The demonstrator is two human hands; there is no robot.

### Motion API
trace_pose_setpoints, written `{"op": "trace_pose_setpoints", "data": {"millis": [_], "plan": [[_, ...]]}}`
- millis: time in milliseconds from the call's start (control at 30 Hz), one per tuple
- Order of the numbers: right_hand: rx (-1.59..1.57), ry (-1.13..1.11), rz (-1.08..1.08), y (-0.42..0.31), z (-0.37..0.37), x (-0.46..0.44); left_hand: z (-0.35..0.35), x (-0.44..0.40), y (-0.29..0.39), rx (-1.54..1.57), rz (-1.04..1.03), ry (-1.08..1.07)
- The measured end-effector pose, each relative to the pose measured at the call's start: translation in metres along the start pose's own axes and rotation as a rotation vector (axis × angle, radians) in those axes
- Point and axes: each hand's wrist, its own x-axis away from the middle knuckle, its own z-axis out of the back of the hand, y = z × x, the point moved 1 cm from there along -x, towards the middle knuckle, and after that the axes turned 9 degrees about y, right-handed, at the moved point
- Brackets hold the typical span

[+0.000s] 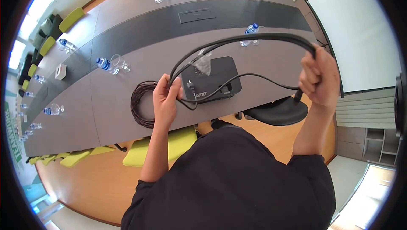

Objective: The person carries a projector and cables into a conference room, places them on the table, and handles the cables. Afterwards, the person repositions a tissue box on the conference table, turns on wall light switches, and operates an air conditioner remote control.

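A looped black power cable (250, 37) arches between my two raised hands, above the table. My left hand (165, 96) is closed on one end of the loops, and a plug (190, 86) dangles beside it. Higher up at the right, my right hand (319, 75) has its fingers wrapped round the other end, with a dark connector (298, 95) hanging below. A bit of clear plastic (203, 63) clings to the cable. Beneath lies a black Acer projector (220, 67), partly covered by the cable. Left of it rests a coiled dark braided cable (136, 105).
The long curved table (114, 122) carries water bottles (104, 65) and glasses (120, 62), plus a white tissue box (60, 71). A yellow-green chair (163, 147) and a black chair seat (277, 111) stand at the near edge. A white projection screen (369, 31) is at the right.
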Motion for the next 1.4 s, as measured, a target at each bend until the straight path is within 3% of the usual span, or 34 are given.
{"op": "trace_pose_setpoints", "data": {"millis": [67,200,233,333,433,533,667,700,800,933,1067,1167,1267,1367,1400], "plan": [[-0.052,-0.019,0.049,-0.014,-0.001,0.002,0.002,-0.002,-0.016,-0.107,-0.06,0.046],[0.049,0.023,0.114,-0.034,-0.009,0.011,0.032,-0.002,-0.058,-0.615,-0.116,-0.1],[0.032,-0.014,0.131,-0.034,-0.007,0.011,0.037,0.001,-0.064,-0.716,0.066,-0.098],[0.026,0.129,0.131,-0.044,-0.01,0.017,0.06,0.006,-0.099,-1.251,-0.046,0.054],[0.206,0.182,0.128,-0.052,-0.016,0.017,0.094,-0.009,-0.11,-1.054,0.197,0.052],[0.317,0.179,0.099,-0.055,-0.013,0.012,0.093,-0.021,-0.071,-0.733,0.622,0.161],[0.383,0.097,0.085,-0.059,0.003,0.006,0.105,-0.032,-0.048,-0.354,0.315,0.082],[0.41,0.097,0.115,-0.061,0.007,0.007,0.114,-0.035,-0.042,-0.265,0.154,-0.037],[0.513,-0.015,0.247,-0.069,0.018,0.011,0.116,-0.045,-0.013,-0.173,0.17,-0.062],[0.702,-0.325,0.402,-0.087,0.028,0.001,0.116,-0.059,0.028,-0.11,0.269,-0.067],[0.789,-0.481,0.304,-0.097,0.02,-0.006,0.12,-0.074,0.05,-0.123,0.282,-0.199],[0.82,-0.603,0.2,-0.099,0.01,-0.015,0.119,-0.079,0.068,-0.03,0.482,-0.253],[0.814,-0.74,0.168,-0.087,-0.006,-0.025,0.104,-0.082,0.067,-0.103,0.461,-0.285],[0.778,-0.935,0.158,-0.069,-0.028,-0.038,0.057,-0.071,0.067,-0.516,0.205,-0.358],[0.763,-1.005,0.153,-0.063,-0.036,-0.042,0.04,-0.065,0.07,-0.496,0.149,-0.394]]}}
